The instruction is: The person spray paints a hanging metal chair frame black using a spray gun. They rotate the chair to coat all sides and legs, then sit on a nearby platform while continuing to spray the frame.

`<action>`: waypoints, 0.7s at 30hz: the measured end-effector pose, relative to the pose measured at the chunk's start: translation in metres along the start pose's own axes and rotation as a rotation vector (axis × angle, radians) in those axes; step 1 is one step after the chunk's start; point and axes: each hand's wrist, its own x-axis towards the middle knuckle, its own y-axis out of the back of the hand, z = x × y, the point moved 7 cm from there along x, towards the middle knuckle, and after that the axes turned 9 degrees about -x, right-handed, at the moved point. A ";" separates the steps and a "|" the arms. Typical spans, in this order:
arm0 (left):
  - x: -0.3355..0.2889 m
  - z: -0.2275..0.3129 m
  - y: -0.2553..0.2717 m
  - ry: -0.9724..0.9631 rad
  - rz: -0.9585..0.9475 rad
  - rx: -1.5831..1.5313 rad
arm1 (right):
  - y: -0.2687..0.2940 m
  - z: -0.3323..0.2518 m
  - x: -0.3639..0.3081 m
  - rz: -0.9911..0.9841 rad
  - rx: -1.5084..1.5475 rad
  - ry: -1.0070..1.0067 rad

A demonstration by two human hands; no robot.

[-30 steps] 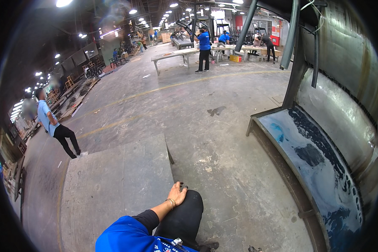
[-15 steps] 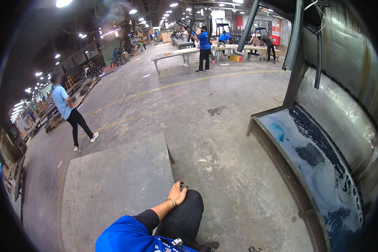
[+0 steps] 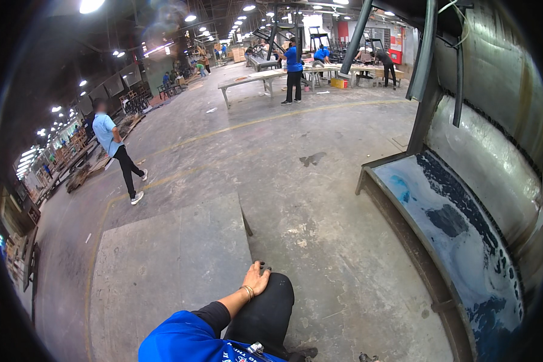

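Observation:
My left hand [image 3: 257,279] rests on my bent knee [image 3: 277,295], which is in black trousers. Its fingers are apart and lie over the kneecap, with dark-stained tips and nothing held. Bracelets [image 3: 247,292] circle the wrist, and a blue sleeve [image 3: 181,338] covers the upper arm. A small metal clip [image 3: 256,347] sits on my blue shirt. Beside the knee stands a low, flat grey board [image 3: 169,259]. My right hand is out of the picture.
At right, a metal-framed trough [image 3: 452,241] holds dark liquid with whitish-blue foam, beneath a bent metal sheet [image 3: 482,145]. A person in light blue [image 3: 107,134] walks at left. Farther back, people in blue shirts [image 3: 293,59] work at long tables [image 3: 253,78].
The person in light blue at left has stepped to the right and a little farther away. My left hand stays on the knee.

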 end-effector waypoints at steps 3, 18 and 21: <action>0.000 0.000 0.000 -0.007 0.005 0.002 | -0.001 0.002 0.004 0.042 -0.064 0.095; -0.002 0.001 0.000 -0.012 -0.004 -0.002 | -0.006 0.014 0.013 0.048 -0.130 0.107; -0.001 0.001 -0.001 -0.029 -0.002 0.000 | -0.005 0.011 0.012 0.048 -0.137 0.114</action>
